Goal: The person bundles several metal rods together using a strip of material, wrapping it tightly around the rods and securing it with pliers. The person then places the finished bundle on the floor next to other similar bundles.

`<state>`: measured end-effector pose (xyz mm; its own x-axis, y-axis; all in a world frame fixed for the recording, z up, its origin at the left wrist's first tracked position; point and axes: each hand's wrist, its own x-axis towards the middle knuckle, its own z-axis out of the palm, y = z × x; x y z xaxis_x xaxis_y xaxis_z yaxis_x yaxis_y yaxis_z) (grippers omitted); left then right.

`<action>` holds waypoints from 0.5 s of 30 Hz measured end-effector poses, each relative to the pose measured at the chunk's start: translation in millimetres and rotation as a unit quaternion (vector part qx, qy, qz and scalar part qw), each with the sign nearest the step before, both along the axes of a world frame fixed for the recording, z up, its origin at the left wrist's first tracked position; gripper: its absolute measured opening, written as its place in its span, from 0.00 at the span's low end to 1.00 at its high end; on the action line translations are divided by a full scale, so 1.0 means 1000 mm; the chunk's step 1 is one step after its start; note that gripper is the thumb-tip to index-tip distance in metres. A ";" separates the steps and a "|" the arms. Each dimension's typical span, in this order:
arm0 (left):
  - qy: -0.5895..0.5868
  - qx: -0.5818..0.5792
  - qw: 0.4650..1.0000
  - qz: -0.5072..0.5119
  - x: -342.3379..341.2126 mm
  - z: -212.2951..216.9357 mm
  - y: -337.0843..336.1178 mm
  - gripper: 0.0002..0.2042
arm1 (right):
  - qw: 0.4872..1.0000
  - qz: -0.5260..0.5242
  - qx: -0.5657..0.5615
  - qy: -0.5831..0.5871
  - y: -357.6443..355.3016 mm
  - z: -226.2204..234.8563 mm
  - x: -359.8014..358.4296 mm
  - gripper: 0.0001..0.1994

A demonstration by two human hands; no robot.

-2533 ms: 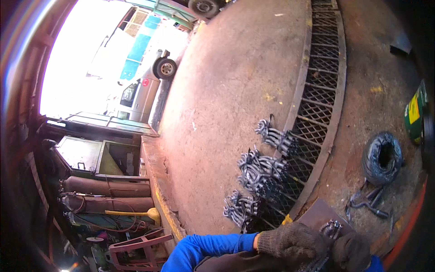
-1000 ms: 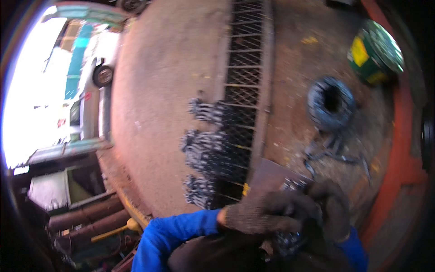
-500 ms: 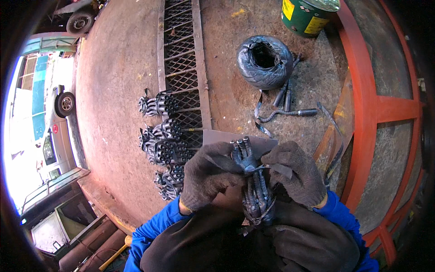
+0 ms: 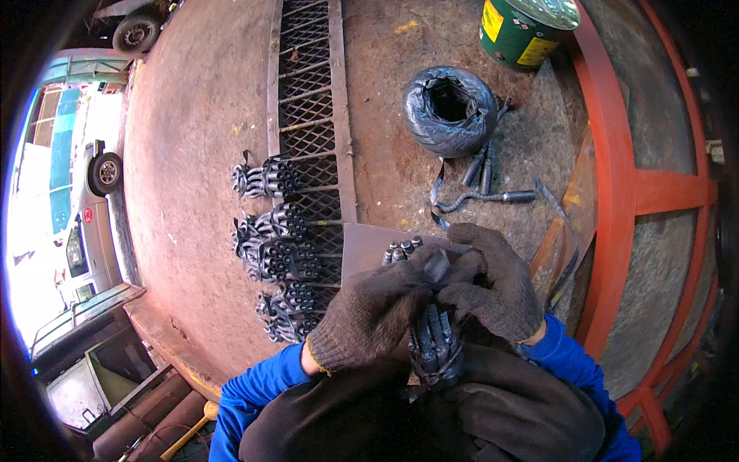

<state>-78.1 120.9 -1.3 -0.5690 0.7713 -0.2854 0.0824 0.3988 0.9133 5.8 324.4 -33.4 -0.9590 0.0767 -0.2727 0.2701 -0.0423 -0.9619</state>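
Note:
A bundle of dark, bent metal rods [image 4: 436,346] stands between my knees, a black plastic strip wrapped around its lower end. Its round upper tips [image 4: 402,251] show just beyond my gloves. My left hand [image 4: 369,312], in a dark knit glove, is closed at the bundle's middle, pinching the black plastic strip [image 4: 436,268]. From the other side my right hand [image 4: 496,289], gloved alike, closes on the same strip with bent fingers. The gloves hide the bundle's middle and any knot there.
Several tied rod bundles [image 4: 279,242] lie to the left beside a floor grating [image 4: 308,100]. Ahead are a roll of black plastic strip [image 4: 450,112], loose rods [image 4: 486,173] and a green drum [image 4: 523,35]. A flat plate [image 4: 366,239] lies beneath the hands; an orange-red frame [image 4: 616,192] stands at right.
My hands have come closer together over the bundle's middle, drawing the strip in. The left hand has moved right and now covers more of the rods.

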 end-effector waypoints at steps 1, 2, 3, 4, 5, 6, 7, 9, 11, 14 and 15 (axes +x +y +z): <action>-0.010 0.010 1.000 -0.007 -0.002 0.002 0.001 0.21 | 0.999 -0.006 0.036 0.026 0.000 0.001 -0.003 0.26; -0.013 0.007 1.000 -0.012 -0.004 0.007 0.003 0.20 | 0.999 0.034 0.031 0.011 0.003 0.003 -0.007 0.26; -0.018 0.007 1.000 -0.020 -0.007 0.012 0.006 0.19 | 0.997 0.070 0.028 -0.006 0.007 0.005 -0.011 0.25; -0.022 0.007 0.999 -0.027 -0.009 0.014 0.008 0.19 | 0.994 0.107 0.026 -0.023 0.009 0.007 -0.012 0.24; -0.019 -0.009 0.999 -0.047 -0.011 0.012 0.008 0.18 | 0.995 0.100 0.029 -0.005 0.007 0.007 -0.013 0.23; -0.014 -0.027 0.997 -0.066 -0.012 0.011 0.007 0.18 | 0.995 0.094 0.031 0.015 0.003 0.007 -0.014 0.22; -0.009 -0.044 0.995 -0.084 -0.013 0.011 0.006 0.17 | 0.995 0.089 0.032 0.034 0.000 0.007 -0.014 0.20; -0.016 -0.071 0.993 -0.091 -0.013 0.010 0.006 0.17 | 0.993 0.089 0.047 0.063 -0.001 0.003 -0.014 0.19; -0.026 -0.078 0.994 -0.077 -0.014 0.013 0.007 0.16 | 0.993 0.083 0.049 0.073 -0.003 0.001 -0.013 0.16; -0.018 -0.040 0.999 -0.024 -0.011 0.016 0.006 0.16 | 0.997 0.052 0.006 0.055 -0.007 -0.001 -0.004 0.11; 0.003 -0.012 1.000 -0.008 -0.008 0.011 0.001 0.16 | 0.998 0.031 -0.026 0.044 -0.011 -0.004 -0.002 0.10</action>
<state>-86.0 121.8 9.3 -0.5586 0.7732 -0.3003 0.0943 0.4189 0.9031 4.1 313.6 -37.2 -0.9820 0.0039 -0.1889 0.1880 -0.0794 -0.9790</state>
